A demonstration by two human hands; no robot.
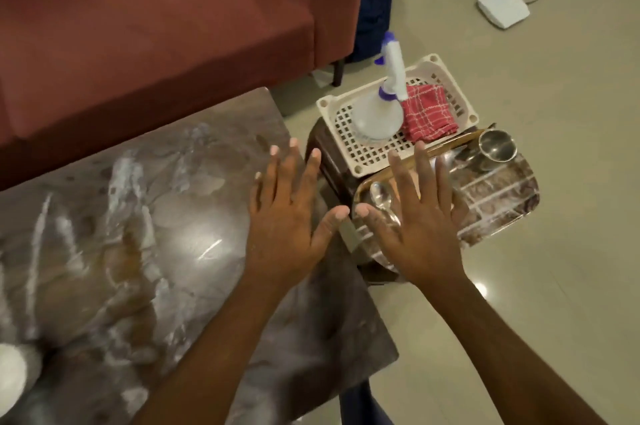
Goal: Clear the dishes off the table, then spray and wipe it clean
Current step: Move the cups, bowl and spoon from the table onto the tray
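while left hand point(287, 216) hovers flat over table point(138, 251), right hand point(415, 213) over tray point(502, 196); both grips spread, empty.

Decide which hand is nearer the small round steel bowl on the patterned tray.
Right. The right hand is spread over the patterned tray, the steel bowl just beyond its fingertips; the left hand is farther off, over the marbled table's edge.

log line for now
left hand open | right hand open | spray bottle, red cloth in basket | steel bowl, spoon on tray
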